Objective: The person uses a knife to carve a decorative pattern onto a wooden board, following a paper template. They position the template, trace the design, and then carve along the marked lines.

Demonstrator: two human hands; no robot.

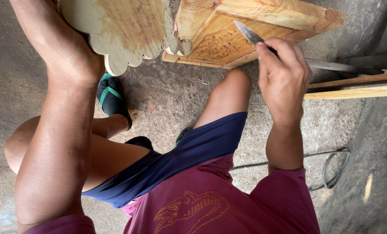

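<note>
Now my right hand (283, 71) pinches one chisel (250, 35), fingers closed, over one carved wooden frame (228, 41). My left hand (74, 58) presses one scalloped board (124, 30); its fingers are hidden, I cannot tell.

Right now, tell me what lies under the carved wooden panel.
Under the carved wooden panel shows bare concrete floor and the person's knee. The right hand holds a chisel over it. The floor directly beneath is covered.

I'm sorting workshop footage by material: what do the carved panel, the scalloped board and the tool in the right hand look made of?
Carved panel: pale unfinished wood, grain and red marking lines showing. Scalloped board: also looks like bare wood, duller and greyer, perhaps dusty. Tool in the right hand: grey blade that looks like metal; its handle is hidden.
</note>
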